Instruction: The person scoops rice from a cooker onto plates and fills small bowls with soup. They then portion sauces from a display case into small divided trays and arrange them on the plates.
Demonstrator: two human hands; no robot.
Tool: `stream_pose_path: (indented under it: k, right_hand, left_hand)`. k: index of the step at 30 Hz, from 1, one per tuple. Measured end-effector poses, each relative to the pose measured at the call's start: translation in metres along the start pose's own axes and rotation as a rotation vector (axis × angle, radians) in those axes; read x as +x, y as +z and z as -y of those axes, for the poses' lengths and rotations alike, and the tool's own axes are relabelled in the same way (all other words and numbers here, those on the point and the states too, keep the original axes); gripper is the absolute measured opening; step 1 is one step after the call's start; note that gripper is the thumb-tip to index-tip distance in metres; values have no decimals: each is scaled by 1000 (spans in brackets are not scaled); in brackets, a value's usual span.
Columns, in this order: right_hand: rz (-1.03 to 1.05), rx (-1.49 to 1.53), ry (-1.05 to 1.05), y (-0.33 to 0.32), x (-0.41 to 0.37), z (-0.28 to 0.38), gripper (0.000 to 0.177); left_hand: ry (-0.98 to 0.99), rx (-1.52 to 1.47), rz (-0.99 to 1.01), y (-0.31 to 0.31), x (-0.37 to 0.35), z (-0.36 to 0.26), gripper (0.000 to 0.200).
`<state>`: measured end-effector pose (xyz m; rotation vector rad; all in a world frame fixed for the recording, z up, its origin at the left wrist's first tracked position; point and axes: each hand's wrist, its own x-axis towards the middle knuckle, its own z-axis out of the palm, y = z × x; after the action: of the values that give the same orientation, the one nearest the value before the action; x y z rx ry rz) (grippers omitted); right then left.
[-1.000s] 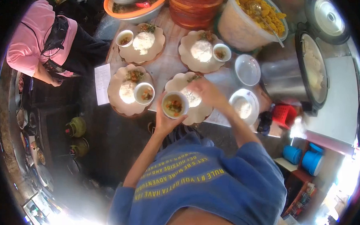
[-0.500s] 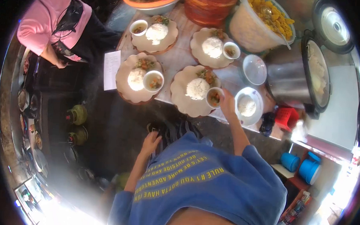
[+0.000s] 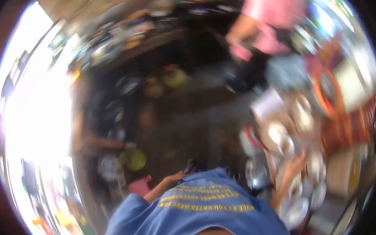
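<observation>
Motion blurs the whole view. My right hand [image 3: 296,164] is held out over the table at the right, among the plates, its fingers smeared. Just beyond it is a small white bowl [image 3: 286,145] on a plate with white rice [image 3: 276,133]. Another plate of rice [image 3: 304,115] lies farther back. My left hand [image 3: 175,177] is low in front of my blue shirt, at its left edge; its fingers are too blurred to read.
A person in a pink top [image 3: 274,21] stands beyond the table. A white paper [image 3: 268,104] lies at the table's corner. An orange-rimmed basin [image 3: 326,91] and reddish stacked containers [image 3: 347,127] are at the right. Green gas cylinders [image 3: 174,77] stand on the dark floor.
The view has swung to the left, so the table now appears at the right. My right hand is no longer at the small bowl's rim where it was.
</observation>
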<state>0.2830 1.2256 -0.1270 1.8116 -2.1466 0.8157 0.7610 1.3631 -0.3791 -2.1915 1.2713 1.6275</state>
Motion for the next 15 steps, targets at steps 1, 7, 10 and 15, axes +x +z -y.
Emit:
stream_pose_path:
  k: [1,7,10,15]
  right_hand:
    - [32,168,-55,18,9,60,39]
    - [483,835,-455,124,-29,354,35]
    - [779,941,-629,144,-62,469,35]
    - [1007,854,-881,172,-108,597,24]
  left_hand:
    - [-38,-92,-32,-25,-16,29,50]
    - [-130,-543,-142,-25,-115,179,51]
    - [-103,-659,-112,11,-135,201,53]
    - [-198,-1005,-637,-46,-203,265,46]
